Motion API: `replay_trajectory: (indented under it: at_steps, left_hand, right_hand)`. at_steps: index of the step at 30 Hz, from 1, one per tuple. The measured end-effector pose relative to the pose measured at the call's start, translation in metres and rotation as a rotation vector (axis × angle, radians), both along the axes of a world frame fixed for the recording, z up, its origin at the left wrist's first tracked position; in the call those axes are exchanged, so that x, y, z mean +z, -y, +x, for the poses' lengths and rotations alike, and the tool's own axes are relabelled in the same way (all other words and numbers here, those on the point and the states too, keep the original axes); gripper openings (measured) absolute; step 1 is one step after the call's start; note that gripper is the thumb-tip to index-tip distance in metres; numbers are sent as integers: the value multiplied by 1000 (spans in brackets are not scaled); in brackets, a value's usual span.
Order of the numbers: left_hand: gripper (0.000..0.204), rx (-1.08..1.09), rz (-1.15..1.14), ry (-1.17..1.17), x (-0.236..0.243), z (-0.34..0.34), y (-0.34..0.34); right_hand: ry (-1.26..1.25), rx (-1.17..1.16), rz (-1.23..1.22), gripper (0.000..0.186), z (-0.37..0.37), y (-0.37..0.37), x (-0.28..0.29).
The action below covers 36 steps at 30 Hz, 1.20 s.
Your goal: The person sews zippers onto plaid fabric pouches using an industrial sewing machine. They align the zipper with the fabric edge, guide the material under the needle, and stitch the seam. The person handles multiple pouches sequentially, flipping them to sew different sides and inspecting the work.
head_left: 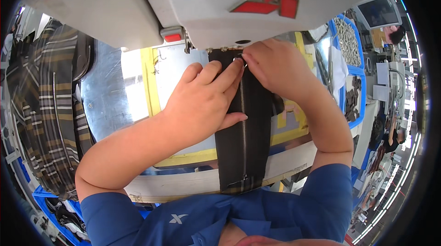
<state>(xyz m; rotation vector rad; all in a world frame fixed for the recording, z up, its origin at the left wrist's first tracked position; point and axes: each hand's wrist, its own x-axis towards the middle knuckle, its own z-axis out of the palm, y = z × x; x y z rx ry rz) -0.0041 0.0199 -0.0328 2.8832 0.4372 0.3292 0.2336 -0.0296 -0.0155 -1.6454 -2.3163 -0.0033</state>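
Observation:
A long black fabric strip with a metal zipper (244, 145) runs from under the sewing machine head (202, 7) toward my body. My left hand (206, 92) lies on the strip's left side, its thumb out on the zipper teeth and its index fingertip at the zipper's upper end. The other fingers bend loosely, apart from one another. Beside that fingertip, my right hand (280, 67) is closed in a pinch close under the machine head. What it pinches is too small and too covered to make out.
Yellow tape (149, 81) borders the pale work plate. Plaid garment pieces with zippers (46, 108) are heaped at the left. Blue bins (360, 85) on the right hold metal zipper parts (345, 39) and dark small pieces (353, 99). A screen (379, 11) stands at the far right.

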Motion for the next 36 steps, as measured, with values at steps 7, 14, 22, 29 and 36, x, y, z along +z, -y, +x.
replay_trajectory:
  at_steps: [7, 14, 22, 29, 36]
  left_hand:
    - [92, 22, -45, -15, 4, 2, -3]
    - [87, 47, -273, 98, 3, 4, -11]
    - [82, 70, -370, 106, 5, 5, -13]
    - [84, 73, -297, 72, 4, 4, -11]
    - [76, 95, -409, 86, 8, 6, -18]
  right_hand:
    - [-23, 84, -56, 10, 3, -22, 6]
    - [-14, 16, -108, 14, 2, -15, 12]
    - [-96, -17, 87, 20, -5, 20, -6]
    - [-116, 5, 40, 25, 1, 15, -5]
    - [-92, 5, 21, 25, 1, 15, -3]
